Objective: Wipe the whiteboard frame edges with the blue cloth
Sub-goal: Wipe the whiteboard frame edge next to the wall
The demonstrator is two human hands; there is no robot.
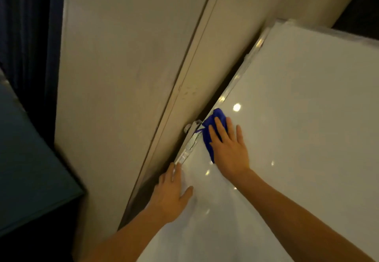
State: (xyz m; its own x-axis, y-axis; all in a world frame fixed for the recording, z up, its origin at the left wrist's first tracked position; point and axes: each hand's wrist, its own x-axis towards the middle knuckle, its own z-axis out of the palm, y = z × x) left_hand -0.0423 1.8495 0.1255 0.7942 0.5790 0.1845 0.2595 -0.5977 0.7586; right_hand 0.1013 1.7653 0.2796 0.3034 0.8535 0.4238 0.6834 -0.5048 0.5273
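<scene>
Right hand flat on blue cloth beside whiteboard frame; left hand on frame edge.

The left forearm and right forearm are bare, slim and smooth, with sparse fine hair. The left grip is a bare hand with slender fingers and a broad thumb. The right grip is also bare, showing long fingers and faint knuckle creases.

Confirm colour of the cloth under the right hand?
Solid deep blue, no pattern; the cloth shows under the right hand in the head view.
</scene>
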